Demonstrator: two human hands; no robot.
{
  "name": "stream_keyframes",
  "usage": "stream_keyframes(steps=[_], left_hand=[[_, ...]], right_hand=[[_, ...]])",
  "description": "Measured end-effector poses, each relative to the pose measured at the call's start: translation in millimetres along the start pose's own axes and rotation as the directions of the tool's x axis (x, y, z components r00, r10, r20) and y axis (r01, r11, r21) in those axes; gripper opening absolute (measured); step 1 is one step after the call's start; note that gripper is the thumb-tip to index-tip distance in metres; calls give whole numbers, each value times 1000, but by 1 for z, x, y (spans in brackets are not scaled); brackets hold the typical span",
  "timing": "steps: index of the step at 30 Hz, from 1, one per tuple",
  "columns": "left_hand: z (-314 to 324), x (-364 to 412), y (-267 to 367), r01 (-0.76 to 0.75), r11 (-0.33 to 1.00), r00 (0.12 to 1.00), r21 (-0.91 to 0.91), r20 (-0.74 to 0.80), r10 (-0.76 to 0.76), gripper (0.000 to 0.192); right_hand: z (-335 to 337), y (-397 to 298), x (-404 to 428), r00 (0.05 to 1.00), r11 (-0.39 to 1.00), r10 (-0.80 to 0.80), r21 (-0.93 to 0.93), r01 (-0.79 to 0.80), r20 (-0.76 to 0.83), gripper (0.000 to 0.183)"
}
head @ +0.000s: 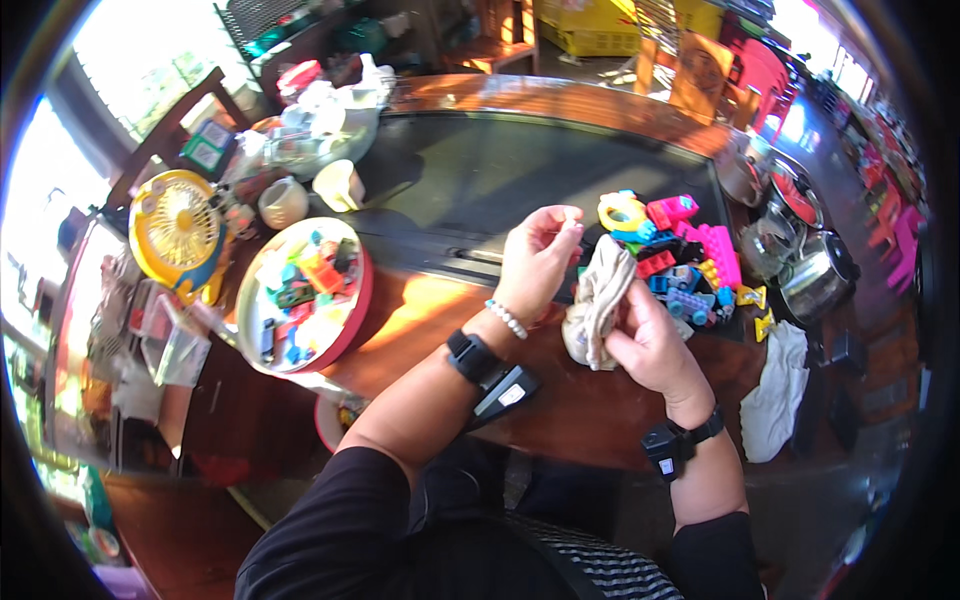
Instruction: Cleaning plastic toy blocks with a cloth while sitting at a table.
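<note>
My right hand [649, 341] grips a crumpled beige cloth [600, 300] over the front edge of the table. Part of the cloth bulges on its lower left; what is inside, if anything, is hidden. Left of the cloth and slightly higher, my left hand [536, 259] has its thumb and forefinger brought together. Whether a tiny thing is pinched there is too unclear to tell. Just beyond the cloth lies a pile of toy building blocks [720, 255], with a yellow and blue ring-shaped toy [624, 214] at its far side and a small grey-purple toy vehicle [686, 304] near my right hand.
A round tub [364, 300] of mixed toy pieces stands at left, beside a yellow toy fan [180, 229]. Cups [283, 202] and a tray of glassware stand behind. At right are a metal kettle [817, 274], yellow wrapped packets [751, 296] and a white cloth [776, 390].
</note>
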State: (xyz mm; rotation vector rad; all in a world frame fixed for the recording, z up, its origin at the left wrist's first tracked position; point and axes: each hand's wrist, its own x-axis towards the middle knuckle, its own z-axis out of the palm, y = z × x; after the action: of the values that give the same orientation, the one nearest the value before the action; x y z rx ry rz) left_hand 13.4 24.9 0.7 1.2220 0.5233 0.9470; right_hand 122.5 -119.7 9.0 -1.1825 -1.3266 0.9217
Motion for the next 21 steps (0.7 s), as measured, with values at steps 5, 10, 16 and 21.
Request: stream_keyframes(steps=[5, 10, 16, 21], left_hand=[[-32, 11, 27, -276, 852, 958, 445, 61, 279, 9], [-117, -15, 75, -130, 367, 900, 921, -46, 434, 8], [-233, -51, 103, -1, -54, 860, 999, 29, 510, 24], [-150, -56, 86, -139, 48, 877, 989, 100, 471, 24]], right_hand=[[-2, -14, 4, 998, 930, -49, -363, 55, 26, 35], [-9, -13, -2, 987, 912, -47, -397, 105, 153, 41], [-24, -31, -5, 993, 870, -104, 489, 66, 52, 46], [-49, -11, -6, 970, 516, -78, 823, 236, -230, 29]])
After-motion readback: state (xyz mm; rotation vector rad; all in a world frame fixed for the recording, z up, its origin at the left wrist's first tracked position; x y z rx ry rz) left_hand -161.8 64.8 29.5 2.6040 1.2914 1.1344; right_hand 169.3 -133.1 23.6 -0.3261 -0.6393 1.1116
